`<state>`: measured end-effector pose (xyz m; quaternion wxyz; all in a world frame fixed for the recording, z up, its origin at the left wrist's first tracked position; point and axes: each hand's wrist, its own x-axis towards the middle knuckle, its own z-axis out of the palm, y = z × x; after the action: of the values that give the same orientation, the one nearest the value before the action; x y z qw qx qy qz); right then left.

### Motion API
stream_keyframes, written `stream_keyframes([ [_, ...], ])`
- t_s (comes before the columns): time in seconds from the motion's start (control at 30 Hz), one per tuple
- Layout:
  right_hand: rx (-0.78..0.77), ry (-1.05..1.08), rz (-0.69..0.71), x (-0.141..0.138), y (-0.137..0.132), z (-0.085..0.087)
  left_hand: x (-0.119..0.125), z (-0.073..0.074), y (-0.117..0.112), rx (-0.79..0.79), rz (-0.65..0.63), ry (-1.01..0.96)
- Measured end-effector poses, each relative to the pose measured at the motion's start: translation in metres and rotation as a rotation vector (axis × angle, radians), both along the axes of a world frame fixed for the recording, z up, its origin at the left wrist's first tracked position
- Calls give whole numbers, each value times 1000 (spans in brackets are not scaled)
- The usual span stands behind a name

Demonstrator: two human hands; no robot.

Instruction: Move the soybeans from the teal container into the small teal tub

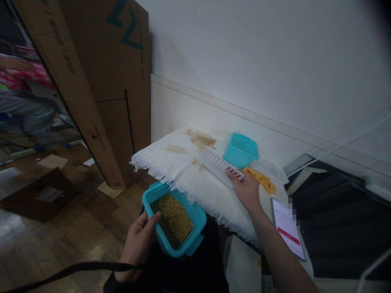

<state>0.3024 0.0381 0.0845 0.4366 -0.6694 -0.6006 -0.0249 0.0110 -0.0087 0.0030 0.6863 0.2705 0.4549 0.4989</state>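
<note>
Left hand (139,236) pinches teal tub (197,213) of beans (175,217) below towel (171,162)'s fringed edge | right hand (247,189) grips slotted plastic piece (217,162) | likely sweeping grains (203,140); next needs tub level

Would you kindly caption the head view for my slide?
Left hand holds a teal container of beans; right hand, a slotted white piece.

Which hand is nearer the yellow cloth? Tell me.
Right. The right hand is just beside the yellow cloth; the left hand is farther off, to its left, gripping the filled turquoise container.
</note>
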Motion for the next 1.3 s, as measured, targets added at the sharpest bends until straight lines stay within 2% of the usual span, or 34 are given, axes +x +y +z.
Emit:
stream_keyframes([
  [0.13, 12, -51, -34, 17, 31, -6, -1, 0, 1, 1, 1, 28],
  [0.23, -6, -73, 7, 15, 37, -10, 0, 1, 3, -38, 22, 33],
  [0.5, -64, -37, 57, 5, 29, -9, 0, 0, 2, -23, 19, 20],
  [0.77, -93, 45, 140, -1, 22, -6, 2, 6, 1, -60, 12, 4],
  [1.0, -88, 9, 138, -6, 22, 1, 0, 1, 0, -22, -6, -1],
  [1.3, -142, 34, 180, -11, 16, -2, 0, 3, 0, -56, 12, 20],
])
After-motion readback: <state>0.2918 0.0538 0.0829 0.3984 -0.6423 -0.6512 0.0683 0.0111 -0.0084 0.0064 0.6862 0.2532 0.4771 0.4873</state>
